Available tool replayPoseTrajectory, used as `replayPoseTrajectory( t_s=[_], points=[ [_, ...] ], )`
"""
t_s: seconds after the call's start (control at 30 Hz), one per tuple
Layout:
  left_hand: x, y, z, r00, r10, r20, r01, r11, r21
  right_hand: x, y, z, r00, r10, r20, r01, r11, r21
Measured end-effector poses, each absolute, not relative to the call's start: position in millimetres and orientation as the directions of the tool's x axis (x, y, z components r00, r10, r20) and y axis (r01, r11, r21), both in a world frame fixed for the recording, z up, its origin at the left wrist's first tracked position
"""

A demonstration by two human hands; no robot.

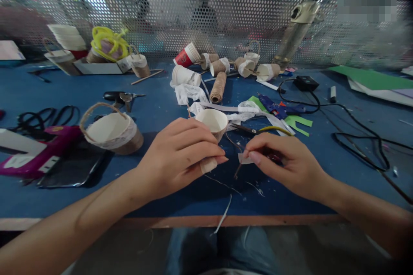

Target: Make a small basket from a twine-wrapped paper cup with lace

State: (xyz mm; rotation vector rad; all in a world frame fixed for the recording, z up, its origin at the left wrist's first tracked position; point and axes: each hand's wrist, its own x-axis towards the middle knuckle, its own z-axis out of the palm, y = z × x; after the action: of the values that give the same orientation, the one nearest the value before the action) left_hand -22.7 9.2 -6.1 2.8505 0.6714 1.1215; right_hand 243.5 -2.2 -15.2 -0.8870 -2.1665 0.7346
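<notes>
My left hand is closed around a white paper cup, whose open mouth faces up and away. Its fingers hide most of the cup's side. To its right, my right hand pinches a small translucent white piece between thumb and fingertips. A thin brown twine end hangs by those fingertips; whether they grip it too is unclear. Something dark red lies partly hidden under the right palm. Just beyond the hands rest pliers with a yellow handle, and strips of white lace.
A twine-wrapped cup basket stands at left beside a magenta tool and a dark phone. Farther back lie a twine spool, stacked paper cups and several small baskets. A blue glue gun and black cable occupy the right.
</notes>
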Motion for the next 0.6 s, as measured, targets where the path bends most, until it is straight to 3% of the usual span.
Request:
replayPoseTrajectory(
  t_s=[0.2, 0.3, 0.43, 0.6],
  points=[
    [-23.0, 11.9, -7.0, 0.686, 0.369, 0.627, 0.444, -0.895, 0.041, 246.3, -6.2, -12.3, -0.369, 0.793, 0.485, 0.426, 0.608, -0.669],
    [-23.9, 13.3, -9.7, 0.694, 0.388, 0.607, 0.460, -0.887, 0.041, 245.4, -4.5, -13.4, -0.478, 0.725, 0.496, 0.460, 0.688, -0.561],
    [-26.2, 16.2, -13.1, 0.715, 0.420, 0.559, 0.485, -0.874, 0.037, 247.5, 2.7, -21.7, -0.674, 0.637, 0.375, 0.477, 0.762, -0.437],
    [-29.1, 18.3, -13.0, 0.724, 0.449, 0.524, 0.526, -0.850, 0.002, 250.5, 11.9, -29.8, -0.740, 0.649, 0.179, 0.564, 0.743, -0.361]
  ],
)
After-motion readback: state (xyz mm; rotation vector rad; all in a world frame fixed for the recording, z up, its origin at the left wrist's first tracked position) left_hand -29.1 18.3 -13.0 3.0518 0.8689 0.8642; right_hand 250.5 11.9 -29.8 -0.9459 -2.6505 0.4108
